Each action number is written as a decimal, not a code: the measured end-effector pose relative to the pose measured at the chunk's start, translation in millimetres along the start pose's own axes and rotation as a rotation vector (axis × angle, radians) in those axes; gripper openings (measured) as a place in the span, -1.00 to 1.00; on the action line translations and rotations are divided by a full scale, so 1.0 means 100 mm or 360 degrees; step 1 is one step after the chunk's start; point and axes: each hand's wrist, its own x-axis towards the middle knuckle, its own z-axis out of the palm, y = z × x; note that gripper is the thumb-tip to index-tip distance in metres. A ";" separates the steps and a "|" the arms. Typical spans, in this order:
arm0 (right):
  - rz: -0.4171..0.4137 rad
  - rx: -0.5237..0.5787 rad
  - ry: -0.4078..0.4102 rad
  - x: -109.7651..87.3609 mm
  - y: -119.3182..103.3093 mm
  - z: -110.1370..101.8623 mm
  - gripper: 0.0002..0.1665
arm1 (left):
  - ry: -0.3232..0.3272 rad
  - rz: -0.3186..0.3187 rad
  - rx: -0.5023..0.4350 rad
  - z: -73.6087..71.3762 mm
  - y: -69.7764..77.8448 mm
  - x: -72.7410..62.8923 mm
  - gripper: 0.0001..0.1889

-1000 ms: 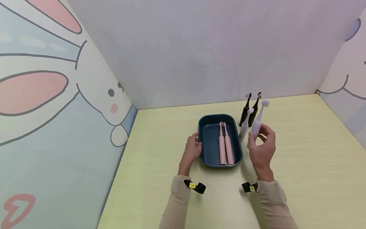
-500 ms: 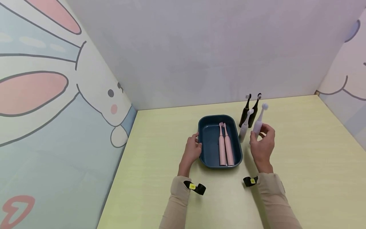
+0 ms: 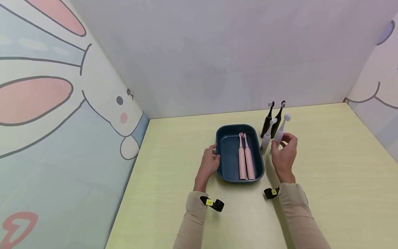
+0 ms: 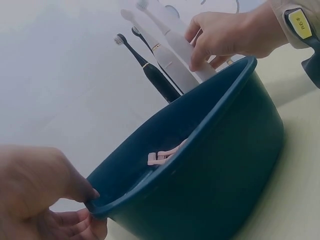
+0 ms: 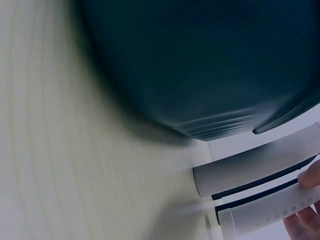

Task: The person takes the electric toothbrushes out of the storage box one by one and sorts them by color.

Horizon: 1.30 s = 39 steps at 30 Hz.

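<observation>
My left hand [image 3: 209, 162] pinches the left rim of a dark blue plastic basin [image 3: 227, 160], thumb over the edge in the left wrist view. Two pink electric toothbrushes [image 3: 242, 162] lie side by side inside it. To the right of the basin, my right hand [image 3: 284, 155] holds a white electric toothbrush [image 3: 280, 133] upright between thumb and fingers, head up. Close beside it stands another white electric toothbrush [image 3: 266, 139]. In the right wrist view, the held white toothbrush [image 5: 275, 210] has its base near the tabletop; whether it touches is unclear.
Two black electric toothbrushes [image 3: 266, 126] stand upright just behind the white ones. A pale wall [image 3: 217, 69] rises behind the light wooden table [image 3: 174, 155]. A rabbit-printed panel [image 3: 102, 103] borders the left side, and another printed panel [image 3: 376, 79] the right.
The right hand has lowered the white toothbrush and brought it slightly left, closer to the other standing white one. My left hand and the basin have stayed put.
</observation>
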 end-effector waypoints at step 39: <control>-0.0020 -0.0001 -0.0071 -0.07 0.10 0.05 -0.44 | -0.0017 -0.0006 0.0015 0.00 -0.01 0.02 -0.48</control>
